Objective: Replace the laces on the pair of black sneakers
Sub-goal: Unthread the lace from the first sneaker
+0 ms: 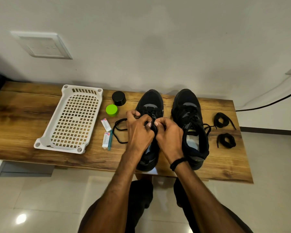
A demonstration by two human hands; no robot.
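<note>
The lace [118, 130] trails limp on the bench [23, 115] to the left, light and floppy, so I judge it best pinched close to the eyelets. My left hand [138, 126] and right hand [168, 132] are both curled tight, pinching it over the tongue. This sneaker [151, 101] and its mate [190, 111] run lengthwise away from me, toes toward the wall [141, 47], with the coiled laces [223, 119] at far right.

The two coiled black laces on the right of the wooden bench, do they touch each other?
Apart. The head view shows bare wooden bench between the farther coiled black lace and the nearer coiled black lace.
</note>
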